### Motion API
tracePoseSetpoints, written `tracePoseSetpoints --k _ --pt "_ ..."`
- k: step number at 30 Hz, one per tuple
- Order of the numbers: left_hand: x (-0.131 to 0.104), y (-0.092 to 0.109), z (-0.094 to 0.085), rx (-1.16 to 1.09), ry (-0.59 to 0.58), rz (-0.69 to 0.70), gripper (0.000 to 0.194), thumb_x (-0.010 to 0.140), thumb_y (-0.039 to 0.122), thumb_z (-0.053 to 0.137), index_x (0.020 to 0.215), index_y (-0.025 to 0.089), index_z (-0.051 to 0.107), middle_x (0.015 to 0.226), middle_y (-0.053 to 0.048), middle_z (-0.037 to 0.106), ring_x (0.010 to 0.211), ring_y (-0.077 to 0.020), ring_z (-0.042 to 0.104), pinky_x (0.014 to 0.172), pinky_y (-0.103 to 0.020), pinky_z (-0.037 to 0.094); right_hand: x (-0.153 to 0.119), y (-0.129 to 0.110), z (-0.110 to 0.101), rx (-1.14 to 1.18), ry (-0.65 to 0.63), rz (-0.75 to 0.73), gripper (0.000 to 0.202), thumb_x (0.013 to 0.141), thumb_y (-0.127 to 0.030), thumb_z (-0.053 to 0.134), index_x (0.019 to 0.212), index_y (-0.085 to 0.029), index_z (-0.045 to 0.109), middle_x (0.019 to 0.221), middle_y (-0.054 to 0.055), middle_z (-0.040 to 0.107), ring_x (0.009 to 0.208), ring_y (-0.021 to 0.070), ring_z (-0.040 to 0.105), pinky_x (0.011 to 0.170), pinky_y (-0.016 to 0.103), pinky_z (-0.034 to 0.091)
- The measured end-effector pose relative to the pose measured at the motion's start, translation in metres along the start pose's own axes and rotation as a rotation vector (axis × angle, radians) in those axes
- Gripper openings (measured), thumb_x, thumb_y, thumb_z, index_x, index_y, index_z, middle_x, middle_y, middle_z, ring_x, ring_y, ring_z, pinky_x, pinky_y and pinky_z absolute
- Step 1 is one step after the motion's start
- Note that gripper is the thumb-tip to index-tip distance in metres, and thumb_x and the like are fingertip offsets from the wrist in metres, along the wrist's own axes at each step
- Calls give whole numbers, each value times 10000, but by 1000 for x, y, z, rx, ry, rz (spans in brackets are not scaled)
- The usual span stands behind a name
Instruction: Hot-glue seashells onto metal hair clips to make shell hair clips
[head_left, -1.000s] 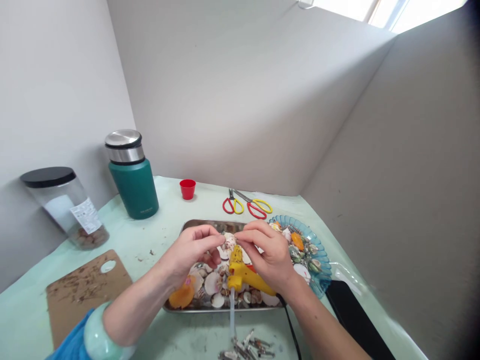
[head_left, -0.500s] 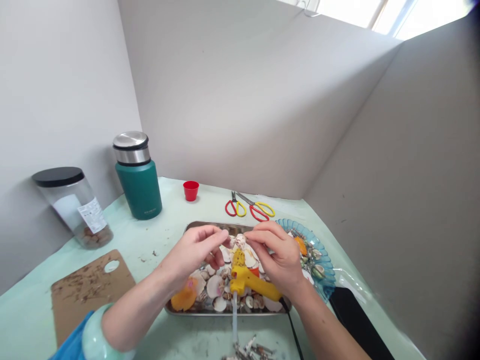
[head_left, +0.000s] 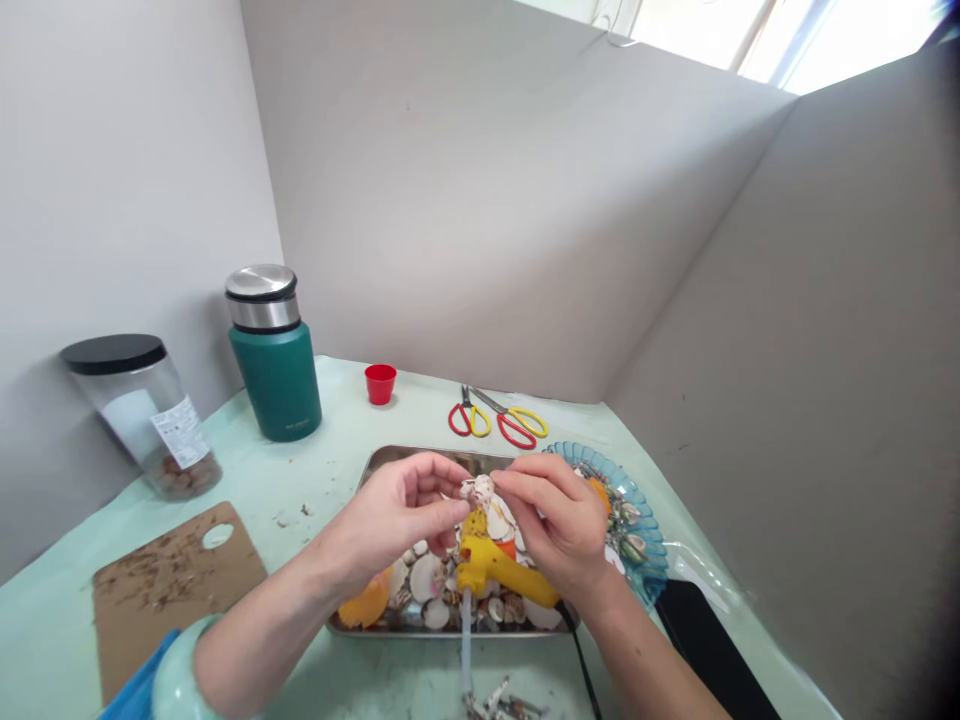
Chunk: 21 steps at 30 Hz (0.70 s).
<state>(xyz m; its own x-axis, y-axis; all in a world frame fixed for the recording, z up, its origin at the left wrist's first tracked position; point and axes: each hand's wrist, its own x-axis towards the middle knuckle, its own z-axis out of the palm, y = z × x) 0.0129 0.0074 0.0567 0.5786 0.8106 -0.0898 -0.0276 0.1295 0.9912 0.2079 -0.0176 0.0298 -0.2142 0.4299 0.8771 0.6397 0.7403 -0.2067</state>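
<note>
Above the metal tray (head_left: 409,634), both hands meet around a small white-and-brown shell piece (head_left: 481,489). My left hand (head_left: 416,500) has its thumb and fingertips closed on the left side of the piece. The pinched fingers of my right hand (head_left: 553,510) hold it from the right. Just below, a yellow glue gun (head_left: 499,568) lies across the tray on a heap of shells (head_left: 427,577), its clear stick pointing toward me and its black cord running down under my right wrist.
A blue glass plate (head_left: 654,550) of small shells and a black phone (head_left: 712,650) lie right. Behind are scissors (head_left: 517,428) and a red cup (head_left: 381,384). A green flask (head_left: 276,380), a jar (head_left: 146,410) and a brown board (head_left: 176,580) stand or lie left.
My left hand's fingers have closed in on the shell piece from the left. My right hand keeps its pinch, and the view has shifted slightly.
</note>
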Motion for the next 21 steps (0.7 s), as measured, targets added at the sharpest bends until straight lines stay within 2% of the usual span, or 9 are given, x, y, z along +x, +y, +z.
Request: tracePoseSetpoints --k 11,17,21 --pt "0 0 3 -14 62 11 211 743 322 642 858 156 579 674 30 568 525 -82 521 537 -232 437 -2 2 -1 -118 -9 -99 335 744 9 589 984 -216 655 831 45 641 706 144 584 607 278 478" --pt "0 3 6 6 144 10 214 716 336 651 821 162 583 600 38 555 516 -96 507 542 -237 424 -3 0 1 -135 -66 -30 234 785 -68 585 951 -219 651 844 45 637 744 151 594 634 279 486" --pt "0 4 5 32 147 20 206 717 334 649 816 165 585 618 36 559 535 -97 506 560 -237 422 -1 -1 3 -83 -76 0 215 786 -62 591 942 -201 641 856 49 623 765 145 590 669 276 492"
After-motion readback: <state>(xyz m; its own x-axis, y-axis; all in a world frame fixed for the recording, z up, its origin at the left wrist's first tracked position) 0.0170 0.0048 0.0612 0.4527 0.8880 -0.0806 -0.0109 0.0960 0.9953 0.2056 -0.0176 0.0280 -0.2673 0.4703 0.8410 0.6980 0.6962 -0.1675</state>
